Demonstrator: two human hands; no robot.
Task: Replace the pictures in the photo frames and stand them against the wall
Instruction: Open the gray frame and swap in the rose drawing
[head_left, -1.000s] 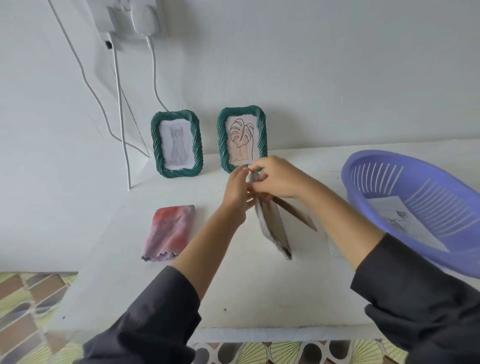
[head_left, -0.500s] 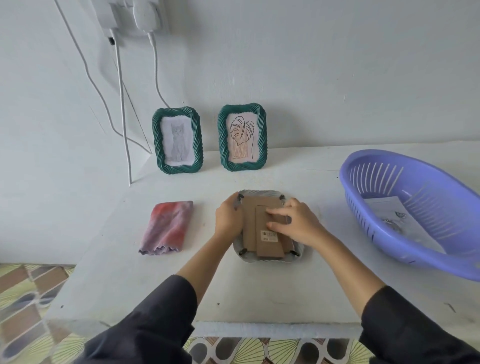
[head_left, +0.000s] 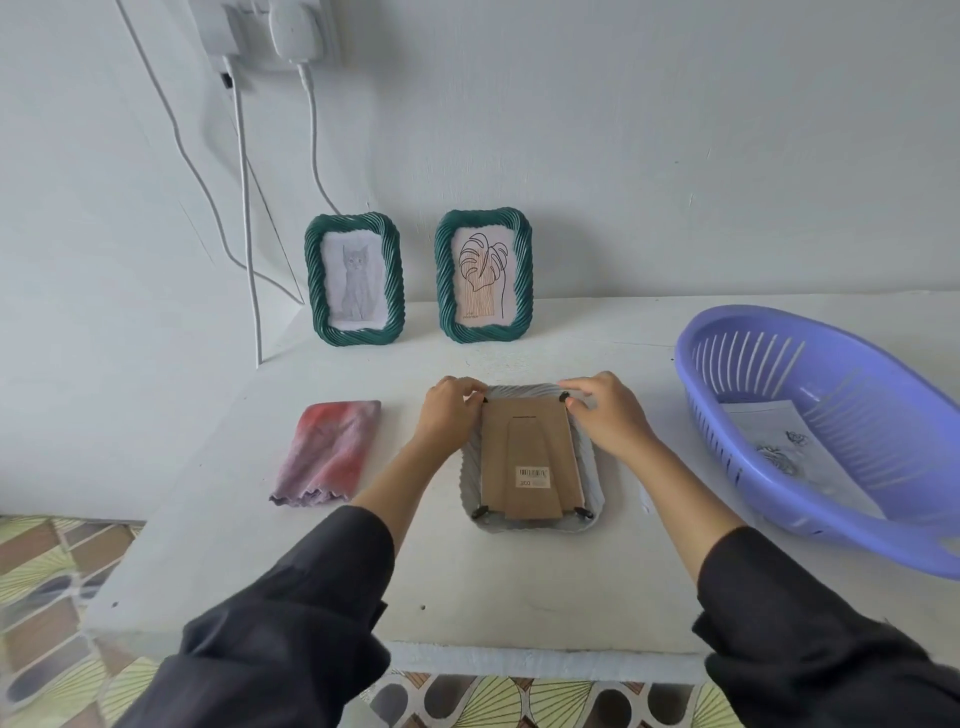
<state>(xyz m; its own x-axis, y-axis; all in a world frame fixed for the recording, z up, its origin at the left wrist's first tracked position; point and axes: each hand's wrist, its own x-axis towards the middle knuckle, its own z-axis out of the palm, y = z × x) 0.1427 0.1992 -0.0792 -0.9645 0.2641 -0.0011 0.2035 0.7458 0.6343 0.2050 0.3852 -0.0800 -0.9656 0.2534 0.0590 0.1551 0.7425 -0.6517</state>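
The pale frame (head_left: 530, 457) is lying face down mid-table — likely light, stiff, maybe glazed, best gripped by its rim. The left hand (head_left: 447, 410) and right hand (head_left: 608, 415) are pinching its far corner clips (head_left: 565, 399); beyond, the cat frame (head_left: 355, 278) and leaf frame (head_left: 483, 275) are standing at the wall (head_left: 675, 156).

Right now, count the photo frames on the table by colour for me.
Green frames, standing upright: 2
White frame, lying face down: 1
Total: 3
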